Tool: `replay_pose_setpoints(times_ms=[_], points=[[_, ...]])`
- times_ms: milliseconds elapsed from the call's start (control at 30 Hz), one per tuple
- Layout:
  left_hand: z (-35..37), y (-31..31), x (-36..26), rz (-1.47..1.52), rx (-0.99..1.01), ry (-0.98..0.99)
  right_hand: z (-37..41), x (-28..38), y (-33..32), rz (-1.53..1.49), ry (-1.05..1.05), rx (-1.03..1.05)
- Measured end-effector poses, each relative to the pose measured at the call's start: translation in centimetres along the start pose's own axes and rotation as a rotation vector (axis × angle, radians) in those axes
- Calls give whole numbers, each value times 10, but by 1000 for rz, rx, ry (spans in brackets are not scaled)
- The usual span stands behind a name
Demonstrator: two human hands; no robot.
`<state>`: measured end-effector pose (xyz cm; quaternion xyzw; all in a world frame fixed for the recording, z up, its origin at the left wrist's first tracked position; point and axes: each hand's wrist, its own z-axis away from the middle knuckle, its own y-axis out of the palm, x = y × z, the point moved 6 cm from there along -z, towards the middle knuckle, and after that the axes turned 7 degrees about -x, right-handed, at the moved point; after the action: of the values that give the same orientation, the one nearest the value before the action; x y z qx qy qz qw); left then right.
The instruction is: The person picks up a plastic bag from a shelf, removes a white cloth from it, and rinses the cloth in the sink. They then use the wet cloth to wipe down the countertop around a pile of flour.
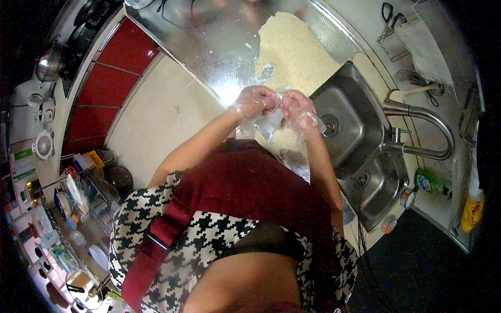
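My left hand (255,103) and my right hand (299,110) wear clear, loose plastic gloves. They meet in front of my apron, fingers bent and closed in a pinch. Between and just below them hangs a small clear and silvery plastic bag (267,127), its edge at my fingertips. What is inside the bag I cannot make out. Beneath and beyond the hands, a beige, grainy layer (295,49) covers part of the shiny metal counter (219,47). More crumpled silvery plastic (296,163) shows near my right forearm.
A double steel sink (347,122) with a curved faucet (430,117) lies right of my hands. A green bottle (430,181) and a yellow bottle (472,211) stand beyond it. Red cabinet fronts (112,78) and a crowded shelf (78,219) are on the left.
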<state>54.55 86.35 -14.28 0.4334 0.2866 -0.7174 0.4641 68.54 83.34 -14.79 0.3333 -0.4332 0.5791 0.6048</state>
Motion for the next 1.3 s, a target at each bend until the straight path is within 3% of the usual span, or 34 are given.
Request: replay_pose_setpoints(times_ms=[133,333,500,833,900,1033,1100,1267,1300], points=[[-1,2,8,207,-62,-53,3,2,3,-71,-30,1],[2,6,6,245,-40,-126,1,-1,3,-124,-358,-56],[-5,7,20,425,-22,-175,18,24,-1,216,-556,-216],[-8,10,14,419,47,-198,22,29,3,442,-605,-205],[-7,10,16,446,46,-201,21,24,0,269,-530,-223],[-8,12,18,453,39,-176,21,20,-3,226,-444,-157],[-6,12,15,477,66,-182,15,4,-4,-38,-412,-85],[-8,17,20,495,42,-144,18,8,-6,-51,-344,-68],[-11,15,18,285,37,-39,18,6,-7,-8,-304,-76]])
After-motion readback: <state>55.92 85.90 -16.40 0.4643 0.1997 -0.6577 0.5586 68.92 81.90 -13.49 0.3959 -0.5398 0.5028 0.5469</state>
